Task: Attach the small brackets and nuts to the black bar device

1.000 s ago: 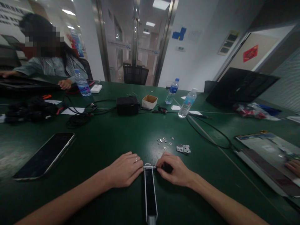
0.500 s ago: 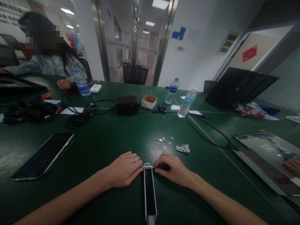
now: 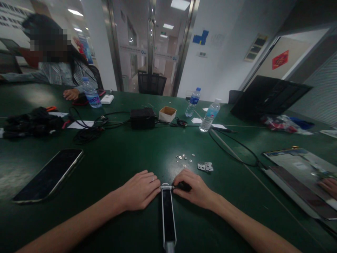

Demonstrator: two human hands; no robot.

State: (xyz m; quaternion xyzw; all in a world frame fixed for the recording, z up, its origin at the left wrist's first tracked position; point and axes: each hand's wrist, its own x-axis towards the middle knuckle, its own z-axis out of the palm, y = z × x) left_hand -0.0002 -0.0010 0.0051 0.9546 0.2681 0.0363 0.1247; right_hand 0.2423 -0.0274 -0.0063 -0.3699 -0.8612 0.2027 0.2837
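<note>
My right hand (image 3: 198,189) pinches the bar (image 3: 166,187), I can't tell whether my left hand (image 3: 141,190) grips, and uneven pressure might twist it.

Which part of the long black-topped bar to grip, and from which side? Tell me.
Probably the bar at mid-length, from above, across its silver edges: it is narrow and uncovered there, while the left hand and right hand flank its far end.

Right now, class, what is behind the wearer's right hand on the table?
Behind the right hand, small metal rings and perforated metal pieces lie on the green table. What the hand itself covers cannot be seen.
</note>
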